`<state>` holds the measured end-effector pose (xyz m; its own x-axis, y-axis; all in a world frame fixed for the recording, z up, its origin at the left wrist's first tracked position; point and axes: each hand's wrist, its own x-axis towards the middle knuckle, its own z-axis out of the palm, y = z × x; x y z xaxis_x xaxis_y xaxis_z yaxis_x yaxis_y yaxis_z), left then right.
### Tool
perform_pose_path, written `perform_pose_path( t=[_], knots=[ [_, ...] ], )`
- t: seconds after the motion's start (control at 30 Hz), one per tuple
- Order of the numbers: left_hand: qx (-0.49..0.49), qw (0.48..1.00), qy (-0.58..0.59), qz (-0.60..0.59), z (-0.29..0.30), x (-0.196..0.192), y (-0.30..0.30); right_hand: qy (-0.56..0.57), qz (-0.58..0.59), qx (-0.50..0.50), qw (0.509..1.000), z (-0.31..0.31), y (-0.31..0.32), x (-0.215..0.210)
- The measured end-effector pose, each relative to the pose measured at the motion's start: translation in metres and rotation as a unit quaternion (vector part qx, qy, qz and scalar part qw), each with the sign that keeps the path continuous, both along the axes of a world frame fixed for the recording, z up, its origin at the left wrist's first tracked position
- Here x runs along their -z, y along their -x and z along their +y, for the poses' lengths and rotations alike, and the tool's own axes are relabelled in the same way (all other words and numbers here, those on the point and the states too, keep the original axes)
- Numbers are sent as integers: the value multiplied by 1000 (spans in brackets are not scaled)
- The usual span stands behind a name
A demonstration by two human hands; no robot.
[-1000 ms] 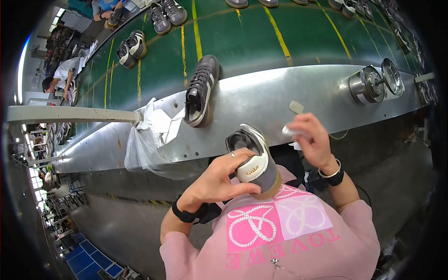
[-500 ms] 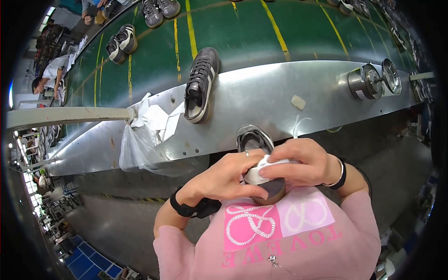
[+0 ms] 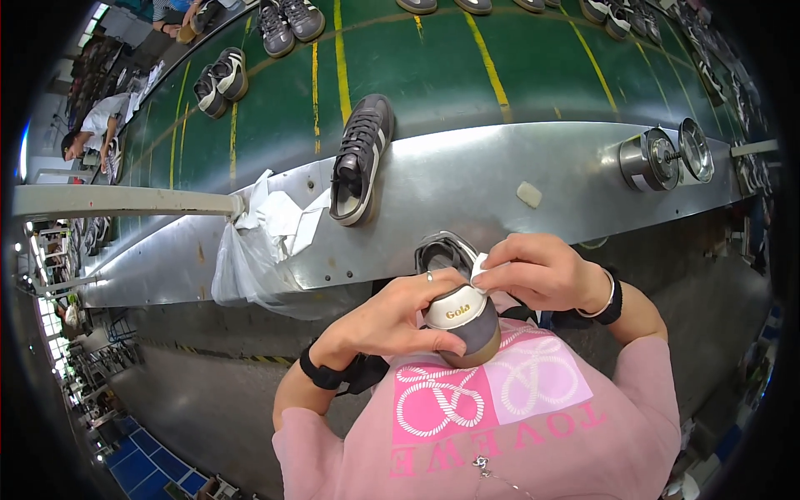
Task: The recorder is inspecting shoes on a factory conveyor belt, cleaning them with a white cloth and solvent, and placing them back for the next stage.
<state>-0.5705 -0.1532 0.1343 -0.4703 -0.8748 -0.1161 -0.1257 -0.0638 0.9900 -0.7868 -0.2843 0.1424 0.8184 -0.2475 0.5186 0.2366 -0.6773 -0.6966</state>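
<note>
Head view, only one camera. Grey shoe (image 3: 462, 312) was held against the chest, heel toward the camera, just below the metal bench (image 3: 467, 192) edge. Left hand (image 3: 392, 321) was wrapped around the heel from the left side, fingers curled snug on the sole edge and white heel tab, thumb under. Right hand (image 3: 542, 271) sat at the shoe's collar, fingers pinched narrow on a small white cloth (image 3: 480, 265) pressed to the rim by the heel. Cloth was touching the shoe; how much of the shoe it had covered I can't tell.

Progress, my read: wiping of the heel/collar area was under way, not finished. Hands hid the toe and both sides, so no call on whether those were clean. Shoe was in hand, not yet set down on anything.

Around it: a second grey shoe (image 3: 360, 158) lay on the bench, toe toward the person, partly over the green belt (image 3: 433, 75). A clear plastic bag (image 3: 250, 258) with crumpled white paper hung off the bench edge left of it. A small pale block (image 3: 529, 194) lay on the bench, apart from both shoes. Two round metal cans (image 3: 667, 154) stood at the right end. More shoes rode the belt farther off; another person (image 3: 87, 137) worked at far left.
</note>
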Motion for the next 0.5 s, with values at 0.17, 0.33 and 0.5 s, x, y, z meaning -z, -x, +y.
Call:
perform_pose_path(
  t=[0.17,0.33,0.5],
  knots=[
    [-8,998,50,36,-7,5,6,54,-5,-52,997,0,3,-1],
    [-3,999,31,22,-6,3,-2,-1,9,-47,999,-3,4,2],
    [-12,999,18,48,-4,5,-2,-10,2,-14,1000,-3,3,5]
  ],
)
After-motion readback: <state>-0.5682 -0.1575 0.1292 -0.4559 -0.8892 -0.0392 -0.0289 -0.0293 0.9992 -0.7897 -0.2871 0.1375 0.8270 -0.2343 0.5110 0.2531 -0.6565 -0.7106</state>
